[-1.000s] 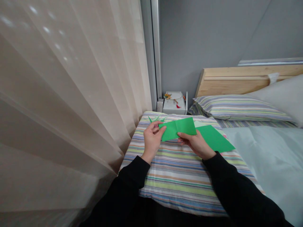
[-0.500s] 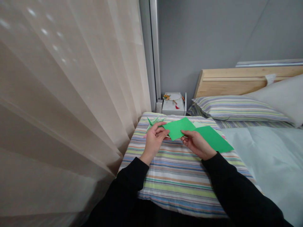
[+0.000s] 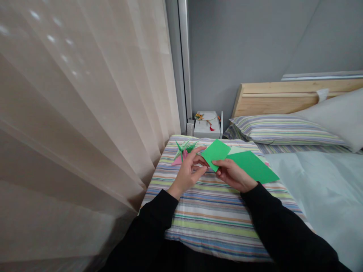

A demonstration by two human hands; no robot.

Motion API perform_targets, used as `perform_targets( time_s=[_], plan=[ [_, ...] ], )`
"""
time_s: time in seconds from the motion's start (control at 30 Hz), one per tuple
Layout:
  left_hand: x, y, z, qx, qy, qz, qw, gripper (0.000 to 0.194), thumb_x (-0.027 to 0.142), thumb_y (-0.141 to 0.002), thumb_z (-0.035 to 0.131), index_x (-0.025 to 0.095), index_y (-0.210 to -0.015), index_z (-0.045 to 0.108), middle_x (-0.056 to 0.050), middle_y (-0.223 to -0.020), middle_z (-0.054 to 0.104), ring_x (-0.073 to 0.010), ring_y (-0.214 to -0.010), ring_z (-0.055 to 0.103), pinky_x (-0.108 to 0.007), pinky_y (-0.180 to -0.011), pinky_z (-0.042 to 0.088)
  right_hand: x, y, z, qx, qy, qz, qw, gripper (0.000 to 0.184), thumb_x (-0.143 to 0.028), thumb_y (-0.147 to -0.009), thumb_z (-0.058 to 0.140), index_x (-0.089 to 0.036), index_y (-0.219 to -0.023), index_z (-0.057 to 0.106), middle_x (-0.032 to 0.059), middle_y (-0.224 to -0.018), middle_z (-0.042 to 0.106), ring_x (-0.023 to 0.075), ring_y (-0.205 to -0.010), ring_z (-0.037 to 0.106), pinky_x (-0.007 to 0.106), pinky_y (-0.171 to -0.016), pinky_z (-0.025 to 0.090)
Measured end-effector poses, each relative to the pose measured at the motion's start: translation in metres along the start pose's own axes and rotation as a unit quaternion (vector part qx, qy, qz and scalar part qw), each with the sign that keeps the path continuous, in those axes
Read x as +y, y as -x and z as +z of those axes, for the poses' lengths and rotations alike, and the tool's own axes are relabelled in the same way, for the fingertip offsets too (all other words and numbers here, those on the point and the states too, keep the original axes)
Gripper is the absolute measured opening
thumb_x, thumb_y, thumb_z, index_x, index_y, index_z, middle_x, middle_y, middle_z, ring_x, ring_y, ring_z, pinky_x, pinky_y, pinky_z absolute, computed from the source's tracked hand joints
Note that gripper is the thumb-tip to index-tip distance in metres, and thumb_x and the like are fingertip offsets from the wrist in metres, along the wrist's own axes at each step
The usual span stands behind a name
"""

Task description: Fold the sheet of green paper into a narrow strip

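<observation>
Both my hands pinch a small folded green paper [image 3: 216,152] above a striped pillow [image 3: 210,211] on my lap. My left hand [image 3: 188,172] grips its left corner with thumb and fingers. My right hand [image 3: 234,174] holds its lower right edge, thumb on top. Under my right hand lies a larger flat green sheet [image 3: 252,166] on paler sheets. Folded green and pink origami pieces [image 3: 183,151] rest on the pillow just beyond my left hand.
A sheer beige curtain [image 3: 85,124] hangs close on the left. A small white bedside stand [image 3: 207,126] with bits on top stands by the grey wall. On the right lies the bed with a wooden headboard [image 3: 286,98], a striped pillow [image 3: 283,130] and pale blue bedding [image 3: 320,189].
The green paper has gone from a wide rectangle to a smaller folded square. My hands have drawn closer together, and the origami pieces behind my left hand now show.
</observation>
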State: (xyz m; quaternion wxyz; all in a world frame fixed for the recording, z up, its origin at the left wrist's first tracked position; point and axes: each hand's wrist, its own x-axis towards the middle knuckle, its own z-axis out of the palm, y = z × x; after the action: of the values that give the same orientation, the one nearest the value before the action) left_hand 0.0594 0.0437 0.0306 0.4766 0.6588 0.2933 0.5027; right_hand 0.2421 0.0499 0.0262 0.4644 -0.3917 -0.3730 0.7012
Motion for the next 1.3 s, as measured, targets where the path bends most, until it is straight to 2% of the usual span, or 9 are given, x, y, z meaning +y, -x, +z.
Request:
perform_targets(
  time_s=[0.07, 0.17, 0.27, 0.37, 0.47, 0.57, 0.73, 0.9, 1.3],
  plan=[
    [-0.002, -0.001, -0.002, 0.018, -0.071, 0.032, 0.997, 0.042, 0.024, -0.084, 0.072, 0.022, -0.126, 0.065, -0.010, -0.106, 0.066, -0.0200, -0.089, 0.066, -0.026, -0.066, 0.054, -0.003, 0.003, 0.001, -0.008, 0.003, 0.010, 1.000, 0.026, -0.029, -0.059, 0.087, -0.017, -0.065, 0.064, -0.0036, -0.051, 0.059, 0.0057, -0.039, 0.043, 0.020, -0.039, 0.036],
    [-0.006, -0.005, -0.006, 0.112, -0.167, 0.103, 0.974, 0.011, 0.027, -0.081, 0.078, 0.020, -0.089, 0.076, -0.009, -0.104, 0.062, -0.0212, -0.095, 0.061, -0.032, -0.079, 0.052, -0.005, 0.004, 0.000, -0.004, 0.015, 0.008, 1.000, 0.031, -0.034, -0.059, 0.088, -0.016, -0.064, 0.064, -0.0023, -0.052, 0.057, 0.0056, -0.039, 0.040, 0.020, -0.038, 0.031],
    [-0.006, -0.007, -0.008, 0.161, -0.177, 0.122, 0.963, 0.017, 0.029, -0.082, 0.076, 0.017, -0.073, 0.069, -0.010, -0.111, 0.062, -0.0233, -0.105, 0.059, -0.037, -0.095, 0.046, -0.006, 0.001, -0.007, 0.057, 0.012, -0.054, 0.997, 0.045, -0.052, -0.071, 0.081, -0.018, -0.056, 0.056, -0.0054, -0.046, 0.045, 0.0047, -0.038, 0.033, 0.019, -0.037, 0.022],
    [-0.003, -0.007, -0.006, 0.125, -0.118, 0.072, 0.982, 0.031, 0.032, -0.085, 0.071, 0.017, -0.064, 0.055, -0.003, -0.084, 0.060, -0.0173, -0.081, 0.057, -0.032, -0.085, 0.046, -0.008, 0.000, -0.012, 0.124, 0.038, -0.195, 0.972, 0.050, -0.062, -0.080, 0.072, -0.019, -0.058, 0.056, -0.0059, -0.048, 0.041, 0.0057, -0.042, 0.031, 0.021, -0.039, 0.019],
    [-0.001, -0.006, -0.003, 0.103, -0.075, 0.015, 0.992, 0.036, 0.037, -0.083, 0.072, 0.018, -0.061, 0.049, 0.004, -0.063, 0.042, -0.0117, -0.061, 0.042, -0.028, -0.071, 0.044, -0.008, 0.005, -0.008, 0.070, 0.135, -0.269, 0.951, 0.043, -0.062, -0.081, 0.071, -0.019, -0.081, 0.071, -0.0056, -0.051, 0.045, 0.0083, -0.045, 0.033, 0.024, -0.043, 0.022],
    [-0.001, -0.006, -0.001, 0.105, -0.070, -0.008, 0.992, 0.034, 0.040, -0.080, 0.074, 0.018, -0.063, 0.055, 0.004, -0.061, 0.044, -0.0118, -0.059, 0.043, -0.029, -0.069, 0.045, -0.006, 0.008, -0.001, 0.023, 0.184, -0.241, 0.953, 0.040, -0.059, -0.075, 0.078, -0.020, -0.077, 0.070, -0.0077, -0.047, 0.038, 0.0083, -0.043, 0.028, 0.026, -0.044, 0.018],
    [-0.002, -0.006, -0.001, 0.116, -0.065, -0.018, 0.991, 0.037, 0.047, -0.074, 0.080, 0.019, -0.060, 0.060, 0.002, -0.057, 0.048, -0.0146, -0.061, 0.048, -0.030, -0.066, 0.049, -0.005, 0.008, 0.002, 0.038, 0.189, -0.227, 0.955, 0.047, -0.058, -0.074, 0.079, -0.021, -0.054, 0.056, -0.0072, -0.042, 0.034, 0.0073, -0.040, 0.024, 0.027, -0.042, 0.015],
    [-0.006, -0.007, -0.002, 0.128, -0.069, -0.013, 0.989, 0.036, 0.047, -0.075, 0.079, 0.019, -0.059, 0.063, 0.002, -0.055, 0.050, -0.0145, -0.059, 0.050, -0.032, -0.068, 0.053, -0.006, 0.009, 0.001, 0.040, 0.202, -0.228, 0.952, 0.045, -0.056, -0.073, 0.080, -0.021, -0.055, 0.059, -0.0056, -0.039, 0.043, 0.0089, -0.037, 0.034, 0.026, -0.041, 0.024],
    [-0.008, -0.009, -0.002, 0.178, -0.034, -0.038, 0.983, 0.033, 0.044, -0.074, 0.081, 0.019, -0.057, 0.067, 0.005, -0.048, 0.051, -0.0126, -0.055, 0.049, -0.037, -0.083, 0.056, -0.006, 0.011, -0.003, -0.010, 0.249, -0.209, 0.946, 0.045, -0.056, -0.082, 0.073, -0.020, -0.059, 0.059, -0.0041, -0.039, 0.053, 0.0098, -0.036, 0.041, 0.025, -0.042, 0.031]
  ],
)
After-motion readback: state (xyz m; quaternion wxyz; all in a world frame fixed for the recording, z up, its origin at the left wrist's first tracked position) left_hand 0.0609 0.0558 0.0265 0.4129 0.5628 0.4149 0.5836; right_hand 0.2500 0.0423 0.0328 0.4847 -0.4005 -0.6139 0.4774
